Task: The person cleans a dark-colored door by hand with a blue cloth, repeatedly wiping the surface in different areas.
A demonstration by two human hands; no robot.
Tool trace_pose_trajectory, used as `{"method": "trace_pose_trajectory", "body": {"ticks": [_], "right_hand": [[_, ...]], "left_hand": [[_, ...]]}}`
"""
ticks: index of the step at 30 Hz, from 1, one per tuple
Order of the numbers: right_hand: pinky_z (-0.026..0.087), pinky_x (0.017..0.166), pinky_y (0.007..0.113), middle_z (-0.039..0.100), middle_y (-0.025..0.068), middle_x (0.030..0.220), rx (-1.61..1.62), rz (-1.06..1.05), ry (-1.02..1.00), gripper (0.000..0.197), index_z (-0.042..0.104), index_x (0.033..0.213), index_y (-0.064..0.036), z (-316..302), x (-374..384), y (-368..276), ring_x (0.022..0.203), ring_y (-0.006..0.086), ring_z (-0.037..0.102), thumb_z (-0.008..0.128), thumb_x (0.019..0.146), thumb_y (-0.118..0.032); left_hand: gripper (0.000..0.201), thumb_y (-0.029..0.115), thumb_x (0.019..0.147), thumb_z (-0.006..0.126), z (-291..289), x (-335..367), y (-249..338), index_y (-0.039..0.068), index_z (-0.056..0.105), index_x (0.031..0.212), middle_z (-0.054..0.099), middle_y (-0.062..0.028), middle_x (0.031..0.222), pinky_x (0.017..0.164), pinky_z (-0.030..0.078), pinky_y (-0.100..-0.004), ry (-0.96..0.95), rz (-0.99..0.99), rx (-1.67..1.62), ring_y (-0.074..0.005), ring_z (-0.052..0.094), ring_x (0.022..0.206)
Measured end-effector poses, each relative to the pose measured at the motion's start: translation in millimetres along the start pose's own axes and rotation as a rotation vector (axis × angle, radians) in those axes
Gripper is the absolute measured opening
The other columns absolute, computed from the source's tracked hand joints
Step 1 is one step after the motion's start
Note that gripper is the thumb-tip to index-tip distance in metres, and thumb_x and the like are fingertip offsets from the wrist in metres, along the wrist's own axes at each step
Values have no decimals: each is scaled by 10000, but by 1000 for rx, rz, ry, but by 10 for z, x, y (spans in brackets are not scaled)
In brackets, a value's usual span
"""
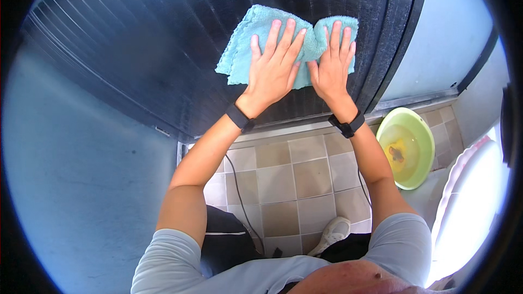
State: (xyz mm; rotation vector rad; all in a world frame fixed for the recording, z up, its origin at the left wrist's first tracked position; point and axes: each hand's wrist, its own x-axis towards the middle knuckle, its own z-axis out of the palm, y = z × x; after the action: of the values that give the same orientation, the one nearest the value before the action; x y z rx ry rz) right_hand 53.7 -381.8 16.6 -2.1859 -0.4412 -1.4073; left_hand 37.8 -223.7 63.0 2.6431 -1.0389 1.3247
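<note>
A turquoise cloth (pixel 239 57) with a scalloped edge lies spread against a dark, ribbed door panel (pixel 180 38). My left hand (pixel 274 71) presses flat on the cloth's middle, fingers outstretched and pointing up. Beside it on the right, my right hand (pixel 332 71) also rests flat on the cloth, fingers extended, near a fold that runs between the two hands. Neither hand grips the fabric. Each wrist wears a black band.
To the right on the tiled floor (pixel 278 182) stands a green basin (pixel 425 147) holding water and something yellow-orange with a dark middle. A pale blue wall (pixel 87 174) is on the left. Thin dark cables hang near my arms; a white shoe (pixel 333 234) shows below.
</note>
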Motion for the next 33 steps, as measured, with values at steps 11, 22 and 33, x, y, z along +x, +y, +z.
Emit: {"method": "trace_pose_trajectory", "body": {"ticks": [11,22,33], "right_hand": [[141,1065,593,204,263,1477,-45,-84,-7,701,353,1412,-93,-179,1025,-760,1350,459,176,610,806,-333],[117,1056,620,101,225,1524,-76,31,-11,809,261,1452,-92,214,-49,-246,1397,431,77,630,811,-420],[161,1027,636,170,260,1490,-85,-52,211,700,354,1420,-179,162,1074,-1053,1350,480,156,606,810,-412]], "left_hand": [[726,266,843,577,-586,235,-584,10,248,1437,114,-242,1516,1055,39,-632,283,-222,123,-429,31,1403],[843,448,826,592,-123,-414,-403,0,231,1443,96,-282,1501,1011,80,-673,76,-210,206,-473,50,1383],[904,396,856,591,-664,-117,-790,-63,78,1444,-35,-348,1476,1030,11,-666,279,-373,100,-498,-77,1370]]}}
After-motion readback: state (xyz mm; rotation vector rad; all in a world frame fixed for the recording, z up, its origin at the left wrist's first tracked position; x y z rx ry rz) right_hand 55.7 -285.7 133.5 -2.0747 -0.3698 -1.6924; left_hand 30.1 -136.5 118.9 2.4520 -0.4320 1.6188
